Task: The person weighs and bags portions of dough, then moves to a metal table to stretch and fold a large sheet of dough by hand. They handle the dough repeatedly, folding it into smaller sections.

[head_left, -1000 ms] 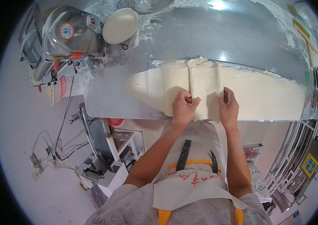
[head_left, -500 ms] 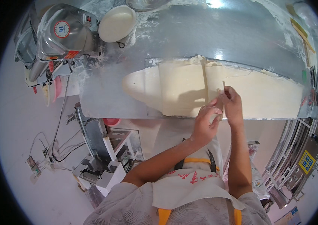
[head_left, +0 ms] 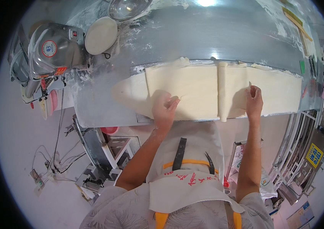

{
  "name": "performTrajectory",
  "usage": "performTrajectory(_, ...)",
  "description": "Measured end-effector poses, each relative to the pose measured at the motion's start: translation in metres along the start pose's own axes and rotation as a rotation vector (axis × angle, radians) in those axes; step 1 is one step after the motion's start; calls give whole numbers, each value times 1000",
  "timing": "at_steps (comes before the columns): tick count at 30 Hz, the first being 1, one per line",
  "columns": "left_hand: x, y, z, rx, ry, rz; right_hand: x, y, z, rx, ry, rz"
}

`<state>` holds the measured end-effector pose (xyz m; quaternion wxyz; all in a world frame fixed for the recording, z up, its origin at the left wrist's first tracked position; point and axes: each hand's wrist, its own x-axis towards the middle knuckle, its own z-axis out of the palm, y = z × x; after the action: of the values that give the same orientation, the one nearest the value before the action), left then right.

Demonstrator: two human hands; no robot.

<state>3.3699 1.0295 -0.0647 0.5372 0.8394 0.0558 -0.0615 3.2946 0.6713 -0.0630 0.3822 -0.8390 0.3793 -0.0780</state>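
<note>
A long, pale dough sheet [head_left: 196, 91] lies across the metal table, with a folded flap [head_left: 233, 86] over its right half. At the flap's right edge, my right hand [head_left: 254, 101] pinches the dough between thumb and fingers, lifting a small corner. My left hand [head_left: 164, 108] hovers over the left part of the sheet. Its thumb stands apart from the fingers, which are smeared by motion, and I see nothing held. A whitish haze, like flour dust, blurs the sheet's rounded left end.
A metal machine [head_left: 57, 49] stands at the table's left, beside a white oval dish [head_left: 101, 35] and a metal bowl [head_left: 128, 8]. A wooden-handled tool [head_left: 298, 23] lies at the far right. Metal racking [head_left: 290, 141] stands below right. Cables [head_left: 58, 141] run down the left side.
My hands have separated: the left moved left over the sheet, the right moved right. The dough flap now reaches farther right. The whitish haze has appeared at the left end.
</note>
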Motion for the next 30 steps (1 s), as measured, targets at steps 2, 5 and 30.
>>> performTrajectory(2,-7,-2,6,134,68,57,-14,-25,2,-223,84,-295)
performTrajectory(5,-4,-14,17,251,121,67,-46,-61,24,-156,-147,-257)
performTrajectory(30,-21,22,40,407,76,-137,102,117,-189,540,-234,275)
